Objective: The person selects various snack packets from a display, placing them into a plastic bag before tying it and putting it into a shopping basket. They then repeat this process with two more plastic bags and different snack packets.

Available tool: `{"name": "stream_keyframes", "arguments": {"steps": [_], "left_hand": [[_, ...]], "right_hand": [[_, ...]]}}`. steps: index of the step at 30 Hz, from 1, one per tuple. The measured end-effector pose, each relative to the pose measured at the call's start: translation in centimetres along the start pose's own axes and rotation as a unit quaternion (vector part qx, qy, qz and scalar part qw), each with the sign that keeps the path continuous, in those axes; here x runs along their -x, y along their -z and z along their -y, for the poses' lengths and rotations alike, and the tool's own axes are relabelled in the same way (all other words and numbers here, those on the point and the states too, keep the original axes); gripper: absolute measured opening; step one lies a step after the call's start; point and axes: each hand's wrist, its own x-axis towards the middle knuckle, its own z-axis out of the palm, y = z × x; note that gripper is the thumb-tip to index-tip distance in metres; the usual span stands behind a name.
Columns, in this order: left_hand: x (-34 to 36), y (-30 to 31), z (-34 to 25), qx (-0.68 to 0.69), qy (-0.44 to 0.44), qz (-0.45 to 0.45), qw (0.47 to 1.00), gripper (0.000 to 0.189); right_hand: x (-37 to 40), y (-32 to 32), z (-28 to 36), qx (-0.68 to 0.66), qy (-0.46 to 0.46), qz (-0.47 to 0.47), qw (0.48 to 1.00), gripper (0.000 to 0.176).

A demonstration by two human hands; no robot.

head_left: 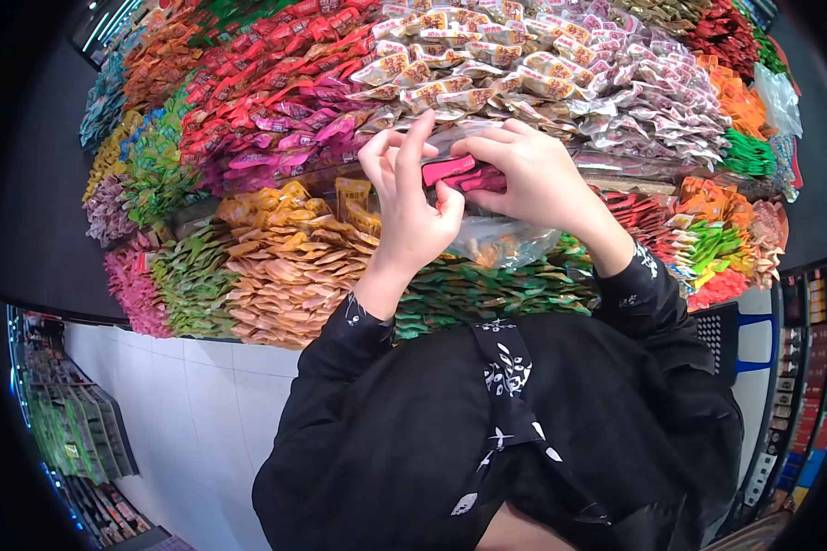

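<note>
In the head view, my right hand (533, 174) grips small magenta snack packets (452, 170), fingers over the top and thumb below. The left ends of these packets lie at the thumb and fingertips of my left hand (402, 188), which pinches there while another finger points up. Below my hands sits a clear plastic bag (501, 242) with something orange inside. Clear film shows just behind my fingers. Beyond them rise piled white-and-brown snack packets (482, 50), with magenta packets (276, 142) to the left.
Red packets (276, 55) fill the display's back left. Orange packets (289, 289) and green packets (496, 289) line its near edge. An empty-looking clear bag (779, 101) lies at the far right. A blue-framed item (758, 344) stands right; shelves (69, 418) stand left on the pale floor.
</note>
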Motion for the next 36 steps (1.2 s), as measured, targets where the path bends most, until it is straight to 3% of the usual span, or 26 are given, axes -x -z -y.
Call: {"name": "stream_keyframes", "arguments": {"steps": [4,8,12,14,17,20,21,22,25,30,35,36], "left_hand": [[0.1,-0.5,0.1,-0.059,-0.104,-0.005,0.993,0.073],[0.9,-1.1,0.8,-0.051,-0.141,-0.026,0.988,0.067],[1.7,-1.1,0.1,-0.059,-0.102,-0.053,0.992,0.059],[1.6,0.6,-0.5,-0.141,-0.066,-0.088,0.984,0.050],[2.2,3.3,1.5,-0.101,0.110,-0.068,0.986,0.040],[3.7,3.4,4.1,0.103,0.326,0.055,0.938,0.026],[4.4,2.8,3.9,0.186,0.349,0.088,0.914,0.019],[4.5,2.7,4.0,0.259,0.354,0.066,0.896,0.014],[2.8,3.2,0.6,0.497,0.399,-0.094,0.765,0.007],[0.1,2.9,-3.9,0.495,0.302,-0.031,0.814,0.015],[-0.9,-0.6,-3.8,0.415,0.216,0.035,0.883,0.018],[-0.7,-1.2,-3.3,0.389,0.211,0.030,0.896,0.017]], "right_hand": [[0.0,0.5,0.0,-0.018,-0.018,0.012,1.000,0.042],[0.1,0.2,-0.2,-0.024,-0.015,0.010,1.000,0.036],[0.2,-0.7,-0.8,-0.019,-0.009,0.000,1.000,0.032],[0.3,-0.4,-1.4,-0.029,-0.025,0.003,0.999,0.031],[0.7,-0.2,-2.2,-0.046,-0.029,-0.015,0.998,0.033],[1.0,0.0,-2.2,-0.057,-0.038,-0.004,0.998,0.035],[1.0,0.0,-2.1,-0.057,-0.032,-0.009,0.998,0.035],[1.3,0.0,-2.0,-0.056,-0.031,-0.012,0.998,0.036],[1.5,0.6,-1.9,-0.093,-0.019,-0.008,0.995,0.039],[0.8,1.4,-1.9,-0.094,0.017,0.053,0.994,0.045],[0.5,-1.1,-0.8,0.039,0.065,0.013,0.997,0.056],[0.6,-1.1,-1.2,-0.053,0.076,-0.013,0.996,0.058]]}}
